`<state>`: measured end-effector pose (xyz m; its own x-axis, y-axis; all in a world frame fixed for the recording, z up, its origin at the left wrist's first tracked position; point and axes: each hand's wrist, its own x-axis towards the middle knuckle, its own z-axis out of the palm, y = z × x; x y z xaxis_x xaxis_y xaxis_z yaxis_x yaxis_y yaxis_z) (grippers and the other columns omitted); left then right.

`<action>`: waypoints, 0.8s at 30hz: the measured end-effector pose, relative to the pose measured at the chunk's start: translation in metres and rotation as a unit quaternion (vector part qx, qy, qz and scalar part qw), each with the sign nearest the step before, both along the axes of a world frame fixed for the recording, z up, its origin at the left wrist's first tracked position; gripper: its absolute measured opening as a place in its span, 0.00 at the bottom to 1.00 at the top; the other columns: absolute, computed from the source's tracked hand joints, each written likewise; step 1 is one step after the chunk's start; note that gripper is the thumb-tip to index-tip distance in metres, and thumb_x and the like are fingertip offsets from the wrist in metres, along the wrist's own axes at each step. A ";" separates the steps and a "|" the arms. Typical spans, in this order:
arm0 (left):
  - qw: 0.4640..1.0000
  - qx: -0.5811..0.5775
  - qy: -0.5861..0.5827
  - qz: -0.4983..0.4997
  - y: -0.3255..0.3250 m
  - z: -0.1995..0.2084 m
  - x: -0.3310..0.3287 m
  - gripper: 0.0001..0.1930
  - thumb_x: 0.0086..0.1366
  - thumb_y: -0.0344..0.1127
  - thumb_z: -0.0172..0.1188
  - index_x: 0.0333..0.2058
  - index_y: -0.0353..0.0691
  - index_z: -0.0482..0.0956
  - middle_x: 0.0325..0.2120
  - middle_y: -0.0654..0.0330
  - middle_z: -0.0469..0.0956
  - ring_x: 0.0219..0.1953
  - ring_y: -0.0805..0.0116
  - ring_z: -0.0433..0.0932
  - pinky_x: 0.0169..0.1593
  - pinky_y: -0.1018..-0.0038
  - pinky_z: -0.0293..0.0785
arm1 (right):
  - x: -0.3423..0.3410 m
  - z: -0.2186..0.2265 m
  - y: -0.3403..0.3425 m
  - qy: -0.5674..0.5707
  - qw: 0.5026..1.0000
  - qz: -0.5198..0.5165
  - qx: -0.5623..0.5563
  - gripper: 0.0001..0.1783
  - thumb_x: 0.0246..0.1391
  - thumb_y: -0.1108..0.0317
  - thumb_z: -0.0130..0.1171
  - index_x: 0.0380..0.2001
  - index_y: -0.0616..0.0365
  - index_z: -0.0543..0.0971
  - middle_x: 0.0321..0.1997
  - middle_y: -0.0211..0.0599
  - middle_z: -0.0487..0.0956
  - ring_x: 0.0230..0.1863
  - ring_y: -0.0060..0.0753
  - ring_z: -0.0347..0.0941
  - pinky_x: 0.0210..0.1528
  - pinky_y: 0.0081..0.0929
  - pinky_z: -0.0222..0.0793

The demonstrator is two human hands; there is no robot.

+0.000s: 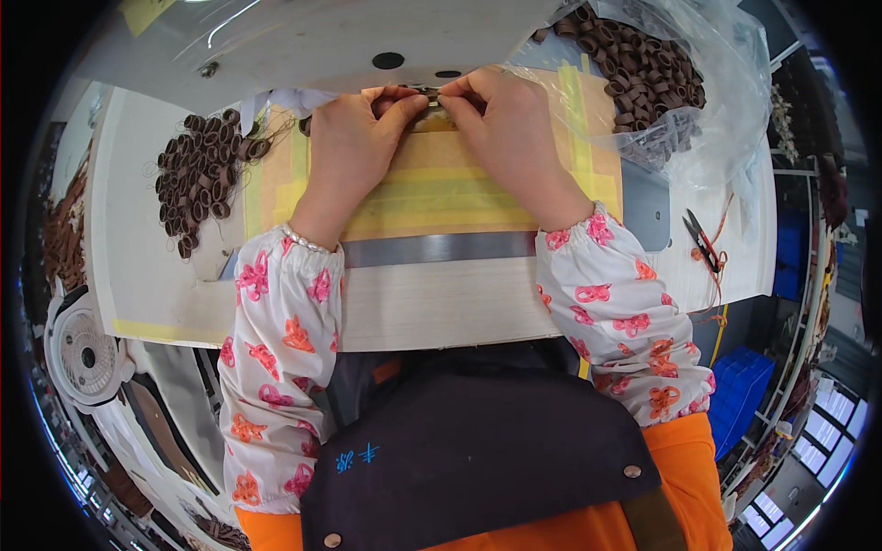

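My left hand (352, 142) and my right hand (507, 129) meet at the far edge of a taped work surface, right under the white machine head (312, 55). Both are closed in a pinch, thumb against forefinger, with the fingertips almost touching. A small dark piece shows between them, too covered to name. To the left lies a heap of brown strap loops (195, 179), some with loose threads trailing. Many more brown loops (648, 78) fill a clear plastic bag (726, 55) at the far right.
Yellow tape (432, 197) covers the brown board under my wrists. Thread snips (703, 241) with a red-orange cord lie on the white tabletop (441, 303) at the right. A white fan (87, 354) stands at the left, and a blue crate (740, 399) sits low at the right.
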<state>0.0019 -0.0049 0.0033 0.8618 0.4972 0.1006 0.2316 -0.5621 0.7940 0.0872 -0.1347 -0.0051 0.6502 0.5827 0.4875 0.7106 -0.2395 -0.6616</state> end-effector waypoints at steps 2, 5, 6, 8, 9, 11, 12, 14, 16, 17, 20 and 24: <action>1.000 0.018 -0.017 -0.002 0.002 -0.008 0.001 0.15 0.53 0.45 0.59 0.28 0.38 0.81 0.17 0.59 0.78 0.18 0.68 0.75 0.27 0.76 0.69 | -0.001 0.000 0.002 0.005 1.000 0.005 0.023 0.03 0.40 0.75 0.57 0.21 0.63 0.75 0.21 0.43 0.75 0.23 0.41 0.72 0.26 0.31 0.66; 0.999 0.030 -0.019 -0.017 0.009 -0.012 0.002 0.15 0.53 0.46 0.58 0.28 0.39 0.81 0.17 0.60 0.78 0.19 0.67 0.75 0.27 0.76 0.69 | -0.001 0.001 0.002 0.005 0.999 0.010 0.032 0.03 0.39 0.76 0.57 0.19 0.63 0.73 0.20 0.44 0.74 0.24 0.46 0.71 0.26 0.35 0.66; 0.999 0.030 -0.013 -0.019 0.009 -0.012 0.002 0.15 0.53 0.47 0.58 0.28 0.39 0.81 0.17 0.60 0.78 0.19 0.67 0.75 0.27 0.76 0.69 | 0.000 0.002 0.003 0.003 0.999 0.011 0.031 0.03 0.39 0.76 0.57 0.19 0.63 0.73 0.20 0.44 0.74 0.24 0.46 0.71 0.26 0.35 0.66; 0.999 0.032 -0.001 -0.022 0.010 -0.012 0.002 0.16 0.53 0.47 0.58 0.29 0.40 0.81 0.17 0.60 0.77 0.20 0.67 0.76 0.27 0.76 0.69 | 0.000 0.004 0.001 0.021 1.000 0.004 -0.002 0.04 0.39 0.76 0.57 0.19 0.63 0.72 0.20 0.45 0.74 0.24 0.46 0.71 0.26 0.35 0.66; 0.999 0.035 -0.006 -0.026 0.010 -0.012 0.002 0.16 0.54 0.47 0.58 0.29 0.40 0.81 0.17 0.60 0.77 0.20 0.67 0.75 0.27 0.76 0.69 | 0.000 0.005 0.001 0.030 0.999 0.001 -0.018 0.04 0.39 0.76 0.58 0.19 0.63 0.72 0.20 0.45 0.74 0.24 0.46 0.71 0.26 0.35 0.66; 0.998 0.042 -0.015 -0.032 0.009 -0.013 0.002 0.16 0.54 0.48 0.58 0.29 0.40 0.81 0.16 0.61 0.77 0.20 0.66 0.75 0.27 0.75 0.69 | 0.002 0.007 0.000 0.024 0.999 0.002 -0.030 0.05 0.39 0.76 0.58 0.19 0.63 0.71 0.19 0.45 0.74 0.24 0.46 0.71 0.26 0.35 0.66; 0.999 0.043 -0.002 -0.028 0.010 -0.012 0.001 0.16 0.53 0.48 0.58 0.29 0.40 0.80 0.16 0.61 0.77 0.20 0.66 0.75 0.27 0.75 0.69 | 0.002 0.007 0.001 0.021 0.999 0.003 -0.036 0.05 0.39 0.76 0.58 0.19 0.63 0.71 0.19 0.45 0.74 0.24 0.47 0.71 0.25 0.35 0.66; 0.999 0.037 0.022 -0.023 0.011 -0.010 0.002 0.17 0.53 0.48 0.58 0.30 0.39 0.80 0.17 0.61 0.77 0.20 0.66 0.75 0.27 0.75 0.69 | 0.004 0.009 0.002 0.016 0.999 0.007 -0.038 0.06 0.38 0.75 0.58 0.19 0.63 0.71 0.19 0.45 0.74 0.23 0.46 0.71 0.25 0.35 0.66; 0.999 0.038 0.034 -0.010 0.013 -0.011 0.001 0.17 0.53 0.48 0.58 0.29 0.39 0.80 0.17 0.61 0.77 0.19 0.67 0.75 0.27 0.76 0.69 | 0.006 0.008 0.003 0.012 0.999 0.010 -0.043 0.07 0.37 0.75 0.59 0.18 0.63 0.71 0.18 0.44 0.73 0.22 0.46 0.71 0.24 0.35 0.65; 0.998 0.040 0.039 -0.004 0.013 -0.011 0.000 0.17 0.53 0.48 0.58 0.29 0.38 0.80 0.17 0.61 0.77 0.19 0.67 0.75 0.27 0.76 0.69 | 0.006 0.007 0.004 0.011 0.999 0.011 -0.047 0.07 0.37 0.74 0.59 0.18 0.63 0.71 0.18 0.44 0.73 0.22 0.46 0.71 0.23 0.34 0.65; 0.999 0.017 0.042 0.007 0.014 -0.011 -0.001 0.18 0.52 0.49 0.59 0.29 0.38 0.80 0.16 0.62 0.76 0.20 0.67 0.75 0.27 0.76 0.68 | 0.008 0.007 0.004 0.023 0.998 0.010 -0.052 0.08 0.36 0.73 0.60 0.18 0.62 0.71 0.17 0.44 0.73 0.21 0.46 0.71 0.23 0.34 0.65; 1.000 0.023 0.006 -0.007 0.012 -0.014 0.001 0.18 0.52 0.50 0.59 0.29 0.38 0.80 0.16 0.62 0.76 0.20 0.69 0.75 0.28 0.77 0.68 | 0.010 0.007 0.001 0.064 0.997 0.017 -0.050 0.09 0.36 0.72 0.61 0.18 0.62 0.71 0.16 0.44 0.73 0.19 0.46 0.70 0.22 0.34 0.65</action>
<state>0.0034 0.0072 -0.0112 0.8701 0.4798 0.1128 0.2326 -0.6016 0.7642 0.0972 -0.1338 0.0020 0.6823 0.6467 0.3409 0.6309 -0.2853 -0.7215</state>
